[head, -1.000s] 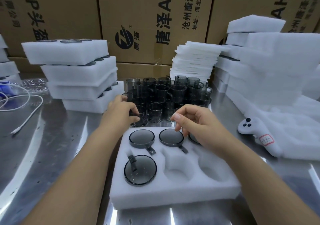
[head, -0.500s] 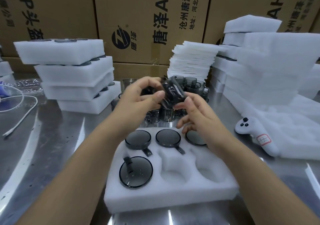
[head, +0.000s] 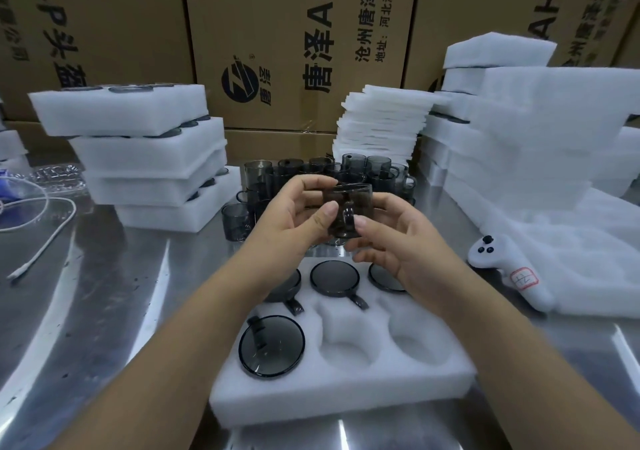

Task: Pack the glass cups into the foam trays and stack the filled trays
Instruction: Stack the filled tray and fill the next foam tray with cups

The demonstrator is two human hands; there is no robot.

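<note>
A smoky grey glass cup (head: 356,203) with a handle is held upright above the foam tray (head: 346,387). My left hand (head: 294,214) grips its left side, thumb on the front. My right hand (head: 388,241) holds it from the right, thumb near the handle. The tray lies on the steel table in front of me. Several of its round pockets hold cups, such as one at the front left (head: 272,345) and one in the back middle (head: 334,278). Two front pockets (head: 346,349) are bare. Behind my hands stands a cluster of loose grey cups (head: 363,169).
A stack of filled foam trays (head: 145,158) stands at back left. Thin foam sheets (head: 381,120) and more foam blocks (head: 519,131) pile up at back right. A white controller (head: 509,273) lies at right, a white cable (head: 41,235) at left. Cardboard boxes (head: 294,34) form the back wall.
Both hands went to the cup cluster, lifted one cup out, and now hold it upright between them, slightly nearer me than half a second ago.
</note>
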